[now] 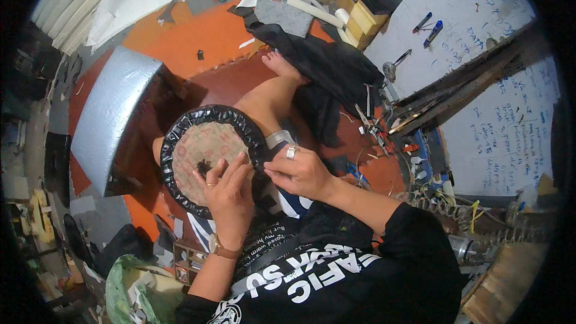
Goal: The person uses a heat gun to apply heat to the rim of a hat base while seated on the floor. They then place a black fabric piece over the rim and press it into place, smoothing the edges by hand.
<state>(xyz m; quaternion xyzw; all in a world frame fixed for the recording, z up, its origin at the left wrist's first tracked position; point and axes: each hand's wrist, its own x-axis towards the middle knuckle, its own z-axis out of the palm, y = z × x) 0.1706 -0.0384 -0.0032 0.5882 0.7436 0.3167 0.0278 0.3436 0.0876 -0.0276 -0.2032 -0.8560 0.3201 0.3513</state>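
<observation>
A round padded seat rests bottom-up on my lap. Its shiny black cover is gathered in folds around the edge of a brown printed board. Near the board's middle is a dark, ragged patch. My left hand lies over the near right part of the board, its fingers stretched out and apart; a ring and a wristwatch are on it. Just beyond the seat's right rim, my right hand is closed in a pinch. Whatever sits between those fingertips is too small to make out.
On the left stands a large curved silver-covered piece. Black cloth lies beyond my leg. Pliers and other tools are scattered at the right, beside a white board with handwriting. A green bag of scraps sits at lower left.
</observation>
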